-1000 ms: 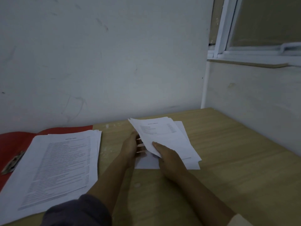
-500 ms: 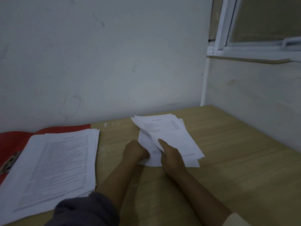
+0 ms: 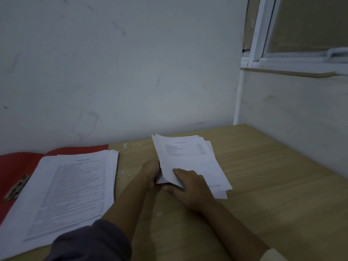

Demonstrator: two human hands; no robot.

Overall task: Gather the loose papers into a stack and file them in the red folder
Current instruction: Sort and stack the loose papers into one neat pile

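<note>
Two bare forearms are reaching forward over a wooden tabletop (image 3: 263, 185) toward a small bundle of loose papers (image 3: 190, 159). The right hand (image 3: 190, 187) is lying palm down on the bundle's near left corner, thumb pressing on the top sheet while the other fingers are curling under the edge, pinching the sheets. The left hand (image 3: 150, 172) is sitting just beside it at the bundle's left edge, fingers tucked out of sight under or behind the paper, so whether they are gripping cannot be told. A dark sleeve (image 3: 90, 242) is covering the left upper arm.

The papers are white, printed with a short heading and a few lines of small text, too blurred to read. They are fanning unevenly, corners splaying at the far and right sides, the near left corner lifting off the tabletop.

At left, an open red folder (image 3: 20, 166) is lying flat with a metal clip (image 3: 17, 187) showing, and a thicker stack (image 3: 69, 193) of printed sheets is resting on it, well apart from the bundle.
</note>
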